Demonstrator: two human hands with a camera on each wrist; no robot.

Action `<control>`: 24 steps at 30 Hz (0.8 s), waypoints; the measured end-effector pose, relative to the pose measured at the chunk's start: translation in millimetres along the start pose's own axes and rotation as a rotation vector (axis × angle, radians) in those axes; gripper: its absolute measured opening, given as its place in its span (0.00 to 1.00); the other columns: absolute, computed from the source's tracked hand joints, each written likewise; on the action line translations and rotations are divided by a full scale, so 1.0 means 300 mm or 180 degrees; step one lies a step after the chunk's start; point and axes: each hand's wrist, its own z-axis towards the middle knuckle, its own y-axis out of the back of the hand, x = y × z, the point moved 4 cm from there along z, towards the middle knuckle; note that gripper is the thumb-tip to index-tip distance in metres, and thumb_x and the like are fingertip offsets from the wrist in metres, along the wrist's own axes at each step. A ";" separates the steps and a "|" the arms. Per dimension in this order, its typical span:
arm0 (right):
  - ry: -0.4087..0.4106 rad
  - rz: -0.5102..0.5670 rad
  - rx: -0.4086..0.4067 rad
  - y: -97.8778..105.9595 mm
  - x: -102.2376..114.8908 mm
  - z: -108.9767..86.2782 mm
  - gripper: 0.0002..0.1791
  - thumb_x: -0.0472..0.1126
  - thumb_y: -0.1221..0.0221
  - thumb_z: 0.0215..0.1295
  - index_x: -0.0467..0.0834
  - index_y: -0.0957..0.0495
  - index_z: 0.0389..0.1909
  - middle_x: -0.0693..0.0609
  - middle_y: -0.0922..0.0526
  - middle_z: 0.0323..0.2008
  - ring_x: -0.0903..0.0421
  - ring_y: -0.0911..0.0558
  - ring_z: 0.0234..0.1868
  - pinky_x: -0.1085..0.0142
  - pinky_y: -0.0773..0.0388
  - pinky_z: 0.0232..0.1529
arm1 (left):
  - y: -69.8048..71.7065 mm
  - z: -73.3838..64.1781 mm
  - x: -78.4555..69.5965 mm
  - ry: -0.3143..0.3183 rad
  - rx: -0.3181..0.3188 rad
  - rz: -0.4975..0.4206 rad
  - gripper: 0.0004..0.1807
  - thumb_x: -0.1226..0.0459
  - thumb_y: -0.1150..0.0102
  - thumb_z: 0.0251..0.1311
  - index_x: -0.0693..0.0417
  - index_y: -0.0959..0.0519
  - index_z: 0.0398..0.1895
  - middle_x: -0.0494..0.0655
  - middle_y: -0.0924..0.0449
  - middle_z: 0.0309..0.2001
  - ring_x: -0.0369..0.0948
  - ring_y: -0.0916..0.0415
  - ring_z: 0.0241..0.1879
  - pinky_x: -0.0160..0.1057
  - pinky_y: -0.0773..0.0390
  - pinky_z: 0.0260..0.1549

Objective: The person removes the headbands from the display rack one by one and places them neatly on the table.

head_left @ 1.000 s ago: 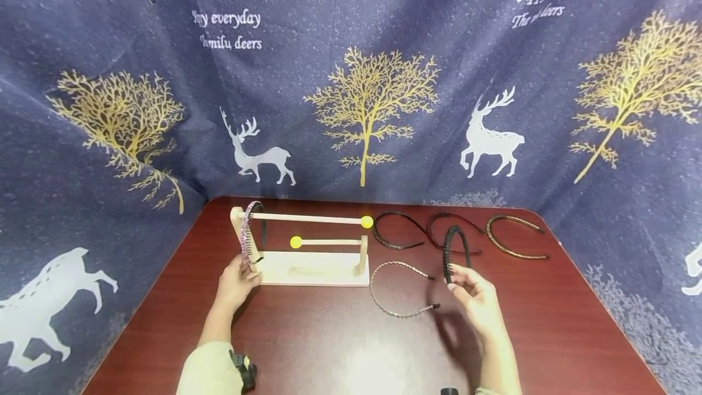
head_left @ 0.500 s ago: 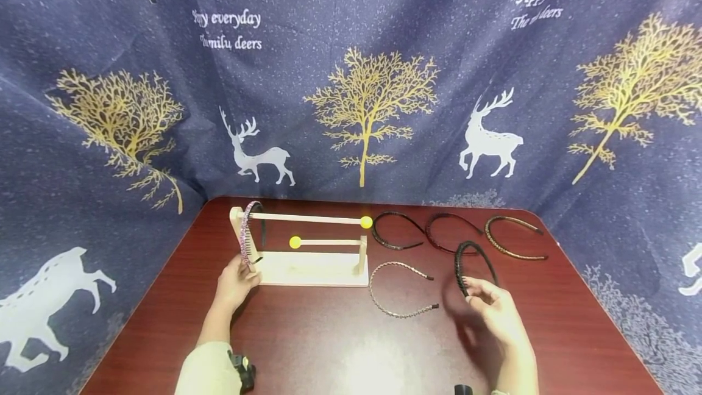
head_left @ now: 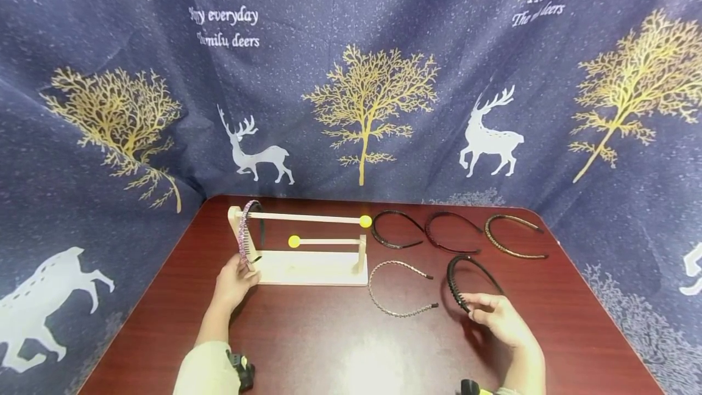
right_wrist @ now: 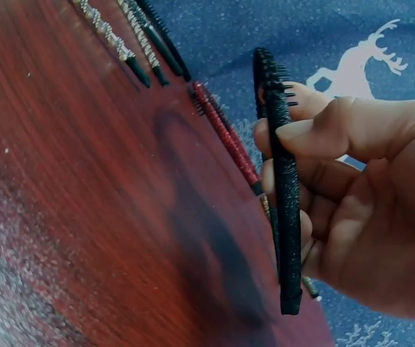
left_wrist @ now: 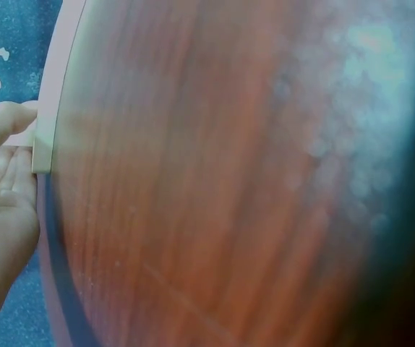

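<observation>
A black toothed headband (right_wrist: pixel 287 217) is pinched between thumb and fingers of my right hand (head_left: pixel 501 320), above the table's right half. In the right wrist view the headband stands nearly edge-on, its shadow on the wood below. At the table's left, my left hand (head_left: pixel 233 285) grips the left end of a pale wooden headband rack (head_left: pixel 312 268). The left wrist view has my thumb and fingers at the edge of the rack's base (left_wrist: pixel 46 137). A pink glittery headband (head_left: pixel 245 233) hangs on the rack's upper bar, close to its left post.
Right of the rack, a pearly headband (head_left: pixel 374 285) lies on the red-brown table (head_left: pixel 307 340). Behind it lie a black headband (head_left: pixel 378 236), a dark red one (head_left: pixel 433 239) and a gold one (head_left: pixel 496 242). Yellow balls cap the rack's bars. A patterned blue curtain (head_left: pixel 329 157) hangs behind.
My right hand has moved right and toward me, lowering the black headband and tilting it flatter. My left hand stays on the rack.
</observation>
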 end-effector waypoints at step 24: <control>-0.0442 -0.0312 0.0208 -0.037 -0.080 0.072 0.14 0.27 0.40 0.49 0.30 0.21 0.39 0.46 0.18 0.29 0.61 0.25 0.24 0.70 0.28 0.22 | -0.001 -0.004 -0.004 -0.0011 0.0018 -0.0084 0.28 0.74 0.37 0.51 0.70 0.36 0.55 0.76 0.37 0.57 0.62 0.38 0.58 0.48 0.32 0.54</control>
